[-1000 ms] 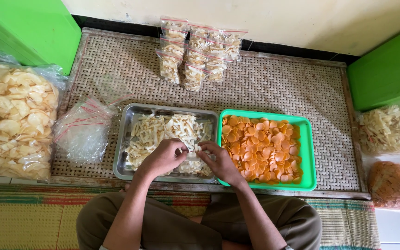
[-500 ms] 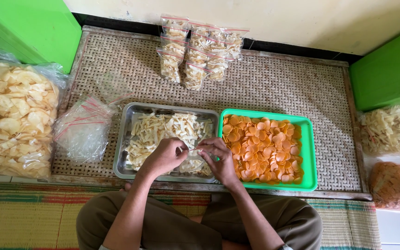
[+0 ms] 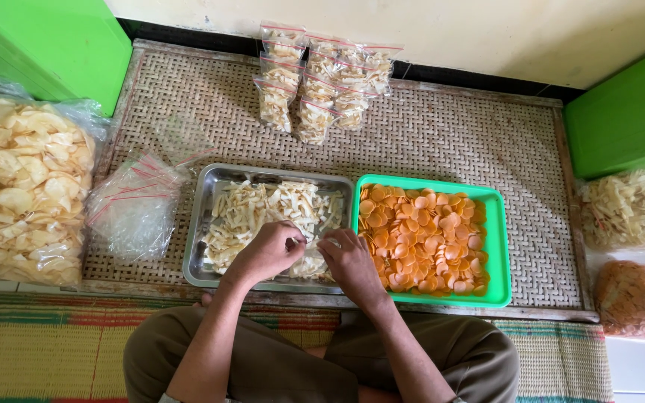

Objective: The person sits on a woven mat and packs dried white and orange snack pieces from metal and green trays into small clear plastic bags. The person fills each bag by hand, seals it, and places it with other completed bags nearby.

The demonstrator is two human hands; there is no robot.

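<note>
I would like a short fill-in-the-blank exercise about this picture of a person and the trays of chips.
1. Both hands, left hand and right hand, are over the ____ tray.
2. The green tray holds round ____ chips.
3. The small filled bags lie on the woven ____.

Missing words: metal; orange; mat

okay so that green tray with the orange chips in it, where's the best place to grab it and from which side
Probably by the raised rim of the green tray, at its bare right edge, coming from the right. The left edge sits against the metal tray, the left hand and right hand work there, and orange chips fill the inside.
</note>
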